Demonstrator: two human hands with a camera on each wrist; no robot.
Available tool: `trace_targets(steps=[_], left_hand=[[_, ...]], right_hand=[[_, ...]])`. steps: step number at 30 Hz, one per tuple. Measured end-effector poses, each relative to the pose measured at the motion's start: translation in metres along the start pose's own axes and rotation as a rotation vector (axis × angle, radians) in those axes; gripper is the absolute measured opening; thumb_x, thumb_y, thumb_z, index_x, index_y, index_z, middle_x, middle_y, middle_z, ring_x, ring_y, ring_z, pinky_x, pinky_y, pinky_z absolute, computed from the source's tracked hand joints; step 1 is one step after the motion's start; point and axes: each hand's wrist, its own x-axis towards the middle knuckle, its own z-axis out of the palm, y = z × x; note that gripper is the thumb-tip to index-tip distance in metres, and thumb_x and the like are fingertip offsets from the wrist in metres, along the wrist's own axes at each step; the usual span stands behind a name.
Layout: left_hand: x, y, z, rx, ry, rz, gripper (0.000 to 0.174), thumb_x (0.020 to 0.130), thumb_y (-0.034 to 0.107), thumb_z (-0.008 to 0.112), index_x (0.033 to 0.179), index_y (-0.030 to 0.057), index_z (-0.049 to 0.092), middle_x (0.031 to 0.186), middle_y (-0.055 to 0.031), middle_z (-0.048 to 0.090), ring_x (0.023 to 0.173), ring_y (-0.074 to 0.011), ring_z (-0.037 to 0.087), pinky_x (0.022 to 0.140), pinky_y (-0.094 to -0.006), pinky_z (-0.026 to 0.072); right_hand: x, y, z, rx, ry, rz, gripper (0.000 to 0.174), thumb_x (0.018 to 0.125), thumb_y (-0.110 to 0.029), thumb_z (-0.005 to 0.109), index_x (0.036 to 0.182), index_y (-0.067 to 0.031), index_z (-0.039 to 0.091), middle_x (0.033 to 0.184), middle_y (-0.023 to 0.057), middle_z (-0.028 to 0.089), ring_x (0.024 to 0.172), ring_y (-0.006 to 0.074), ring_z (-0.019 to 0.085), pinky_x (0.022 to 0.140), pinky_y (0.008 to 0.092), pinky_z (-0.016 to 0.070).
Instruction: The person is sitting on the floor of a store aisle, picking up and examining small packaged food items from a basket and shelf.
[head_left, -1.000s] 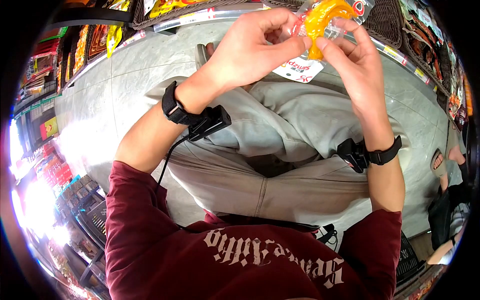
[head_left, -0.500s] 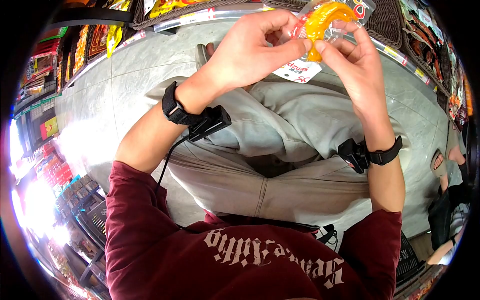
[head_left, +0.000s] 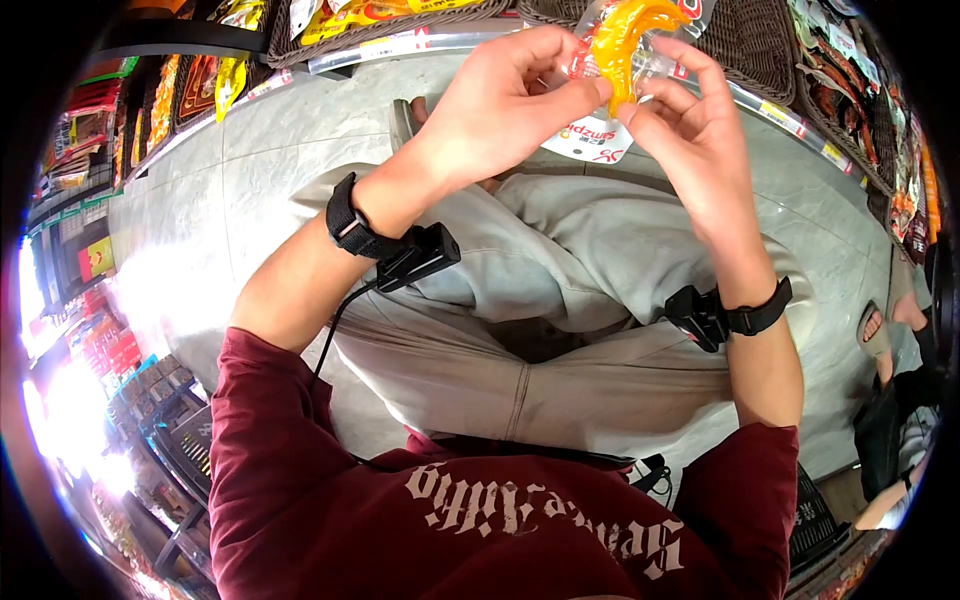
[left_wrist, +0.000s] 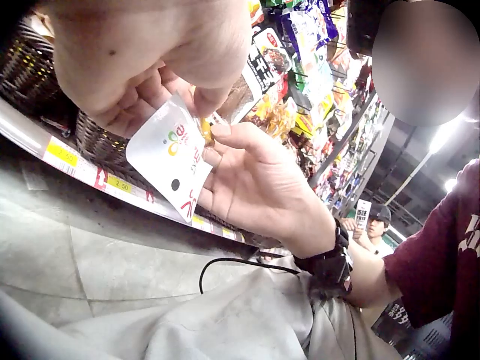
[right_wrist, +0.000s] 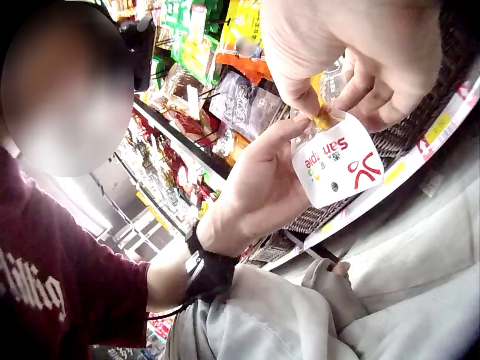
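A clear plastic snack pouch with a curved, glossy yellow piece of food inside is held up in front of me, over my lap. My left hand pinches its left side, the thumb lying by the lower end of the yellow piece. On the other side my right hand pinches the pouch, thumb tip close to the left thumb. The white printed end of the pouch hangs below the fingers in the left wrist view. In the right wrist view this white end shows red lettering.
Wicker baskets of packaged snacks stand behind the hands, along a shelf edge with price tags. Below are my crossed, grey-trousered legs on a tiled floor. Another person's sandalled foot is at the right.
Both hands and the pouch have shifted slightly left in the head view. The right fingers are spread a little more, and the pouch stays between the two hands.
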Motion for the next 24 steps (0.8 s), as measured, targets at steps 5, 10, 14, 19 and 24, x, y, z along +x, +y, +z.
trace_targets(steps=[5,10,14,19,24], left_hand=[[0.0,0.001,0.0,-0.009,0.004,0.005,0.028,0.1,0.007,0.07,0.127,0.0014,0.064,0.115,-0.0021,0.072,0.102,-0.0082,0.067,0.093,-0.0268,0.054],[-0.001,-0.001,0.002,0.0,-0.005,0.033,0.035,0.099,0.003,0.069,0.133,0.0017,0.061,0.12,-0.003,0.071,0.106,-0.0097,0.067,0.097,-0.0286,0.0539],[0.001,-0.002,0.001,0.001,-0.009,0.02,0.035,0.099,0.001,0.068,0.133,0.0013,0.06,0.122,-0.0041,0.071,0.109,-0.0117,0.067,0.099,-0.0299,0.0537],[0.002,-0.004,0.004,-0.095,0.006,0.041,0.033,0.1,0.002,0.067,0.132,0.001,0.06,0.122,-0.0062,0.072,0.109,-0.0132,0.068,0.1,-0.0298,0.0534],[0.003,-0.002,0.007,-0.153,0.059,0.085,0.027,0.096,0.006,0.071,0.12,0.0006,0.061,0.094,-0.0026,0.072,0.085,-0.0055,0.063,0.071,-0.0236,0.0499]], right_hand=[[-0.01,-0.006,0.005,0.033,-0.036,-0.065,0.062,0.095,0.004,0.068,0.151,-0.0074,0.042,0.114,0.0079,0.068,0.104,0.0139,0.068,0.091,0.0274,0.0535],[-0.032,-0.013,0.013,0.061,-0.074,-0.13,0.063,0.097,0.003,0.067,0.153,-0.0078,0.04,0.114,0.0068,0.067,0.103,0.0141,0.067,0.088,0.0271,0.054],[-0.038,-0.016,0.016,0.086,-0.103,-0.167,0.064,0.098,0.003,0.066,0.155,-0.0081,0.039,0.113,0.006,0.066,0.102,0.0143,0.067,0.086,0.0268,0.0544],[-0.042,-0.019,0.019,0.114,-0.115,-0.191,0.065,0.099,0.003,0.065,0.156,-0.0084,0.038,0.112,0.0051,0.065,0.101,0.0146,0.067,0.083,0.0265,0.0549],[-0.039,-0.023,0.02,0.109,-0.122,-0.19,0.08,0.091,0.017,0.061,0.16,-0.0093,0.033,0.113,0.0061,0.068,0.105,0.0143,0.067,0.085,0.0249,0.0537]])
